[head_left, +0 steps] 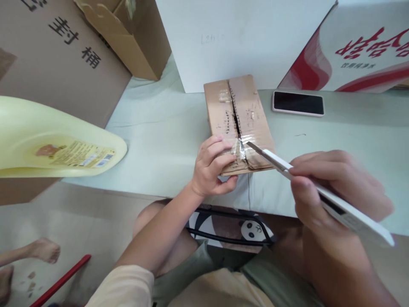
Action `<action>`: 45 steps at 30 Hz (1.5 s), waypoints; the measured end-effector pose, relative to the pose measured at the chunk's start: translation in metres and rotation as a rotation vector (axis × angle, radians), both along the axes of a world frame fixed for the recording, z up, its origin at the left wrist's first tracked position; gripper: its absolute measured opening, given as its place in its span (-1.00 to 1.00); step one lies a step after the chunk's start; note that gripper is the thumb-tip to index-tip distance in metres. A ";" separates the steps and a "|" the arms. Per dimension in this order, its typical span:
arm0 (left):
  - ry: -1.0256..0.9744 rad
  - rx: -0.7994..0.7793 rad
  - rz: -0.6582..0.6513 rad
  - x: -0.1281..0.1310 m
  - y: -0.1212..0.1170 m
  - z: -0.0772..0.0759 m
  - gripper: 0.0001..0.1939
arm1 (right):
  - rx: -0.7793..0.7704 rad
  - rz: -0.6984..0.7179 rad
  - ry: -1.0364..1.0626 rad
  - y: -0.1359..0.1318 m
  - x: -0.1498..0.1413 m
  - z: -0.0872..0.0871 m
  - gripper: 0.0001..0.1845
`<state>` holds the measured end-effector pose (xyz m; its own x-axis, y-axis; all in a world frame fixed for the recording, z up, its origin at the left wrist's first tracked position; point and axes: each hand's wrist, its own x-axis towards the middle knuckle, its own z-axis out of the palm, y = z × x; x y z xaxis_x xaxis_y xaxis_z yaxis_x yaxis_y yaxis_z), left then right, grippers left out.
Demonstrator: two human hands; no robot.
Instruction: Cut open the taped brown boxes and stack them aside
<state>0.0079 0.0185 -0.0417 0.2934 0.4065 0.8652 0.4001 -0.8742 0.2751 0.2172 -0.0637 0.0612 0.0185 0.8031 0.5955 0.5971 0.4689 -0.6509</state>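
A brown cardboard box (255, 115) lies on the light green table cover, a dark slit running along its middle seam. Clear tape (238, 149) sticks across the seam's near end, wrinkled and shiny. My left hand (212, 166) grips the box's near left corner, fingers on top and thumb at the near edge. In my right hand (329, 187) is a white box cutter (348, 213), held between thumb and fingers. Its extended blade (255, 148) points left over the box near the tape; whether the tip touches cannot be made out.
A phone (298, 103) lies right of the box. Behind stand a white carton (249, 42) and a red-and-white carton (351, 55). At left are a yellow bottle (64, 140), a large carton (64, 68) and an open box (140, 47). Another person's foot (46, 250) shows below left.
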 end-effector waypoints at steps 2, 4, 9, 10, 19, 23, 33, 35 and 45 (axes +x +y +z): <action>0.007 -0.008 0.001 0.000 0.000 0.000 -0.58 | 0.020 0.004 -0.046 0.001 -0.001 0.002 -0.83; 0.001 -0.012 -0.008 0.000 0.000 -0.001 -0.58 | 0.033 0.015 -0.071 0.001 -0.001 0.003 -0.82; -0.017 0.005 -0.026 0.002 0.001 -0.001 -0.58 | 0.064 0.039 -0.153 0.000 -0.006 0.004 -0.82; -0.018 0.004 -0.025 0.002 0.001 -0.001 -0.58 | 0.066 0.047 -0.159 0.000 -0.007 0.003 -0.81; -0.018 0.008 -0.001 0.004 0.001 0.000 -0.60 | 0.096 0.051 -0.158 0.003 -0.015 0.002 -0.78; -0.012 0.010 -0.004 0.004 0.001 -0.001 -0.59 | 0.073 0.048 -0.133 0.004 -0.015 0.000 -0.79; -0.008 0.007 0.005 0.003 0.001 0.000 -0.60 | 0.072 -0.004 -0.045 0.001 -0.016 -0.005 -0.81; -0.012 0.009 0.012 0.004 0.001 0.000 -0.61 | 0.067 -0.010 -0.032 0.001 -0.017 -0.006 -0.80; -0.017 -0.004 -0.008 0.004 0.002 0.000 -0.59 | 0.058 0.025 -0.074 0.009 -0.019 -0.008 -0.82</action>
